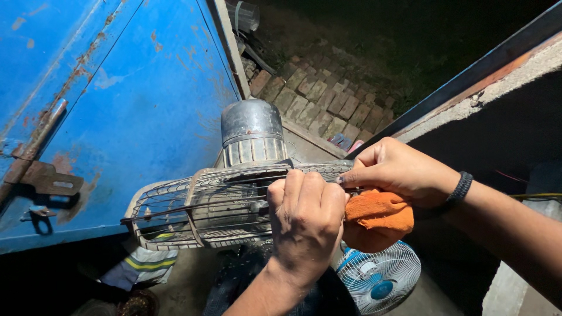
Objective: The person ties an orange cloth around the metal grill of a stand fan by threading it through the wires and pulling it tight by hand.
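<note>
A dusty metal fan (pixel 246 175) with a grey motor housing and a wire guard is held up in front of me. My left hand (pixel 304 219) is closed around the near edge of the wire guard. My right hand (pixel 398 172) presses an orange cloth (pixel 377 216) against the guard's right rim, with a black band on its wrist.
A rusty blue metal door (pixel 111 99) with a latch fills the left. A brick floor (pixel 319 96) lies beyond. A small blue and white fan (pixel 379 278) stands on the ground below. A concrete wall edge (pixel 497 88) runs along the right.
</note>
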